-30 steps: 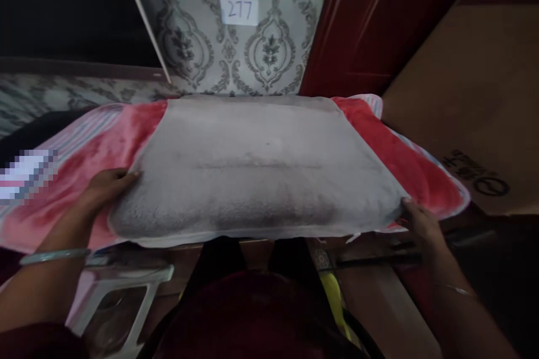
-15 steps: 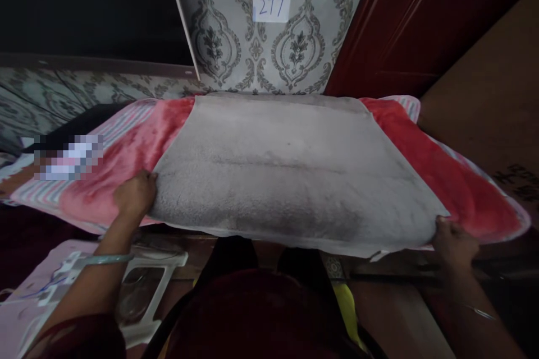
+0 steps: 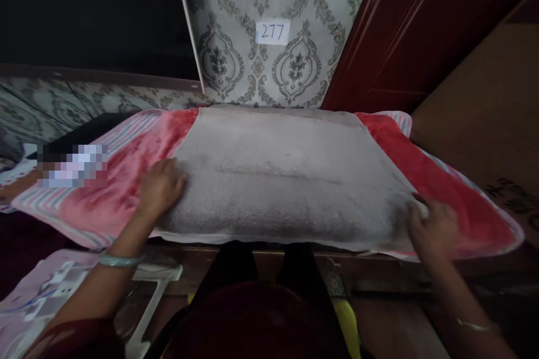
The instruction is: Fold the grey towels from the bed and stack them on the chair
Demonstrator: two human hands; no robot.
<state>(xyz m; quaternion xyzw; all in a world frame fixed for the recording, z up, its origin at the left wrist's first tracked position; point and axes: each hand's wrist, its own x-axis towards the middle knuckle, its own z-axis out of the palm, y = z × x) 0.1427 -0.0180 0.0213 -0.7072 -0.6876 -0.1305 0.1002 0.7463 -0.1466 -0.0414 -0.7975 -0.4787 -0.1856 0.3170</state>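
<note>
A folded grey towel is laid flat on a red-and-pink striped blanket that covers the surface. The left hand is pressed on the towel's near left corner, its fingers loosely curled. The right hand is laid on the near right corner, fingers spread. A paper label marked 277 is seen on the patterned wall behind.

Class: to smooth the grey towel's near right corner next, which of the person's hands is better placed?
Likely the right hand: it lies on that corner of the grey towel, while the left hand rests at the opposite edge.
</note>
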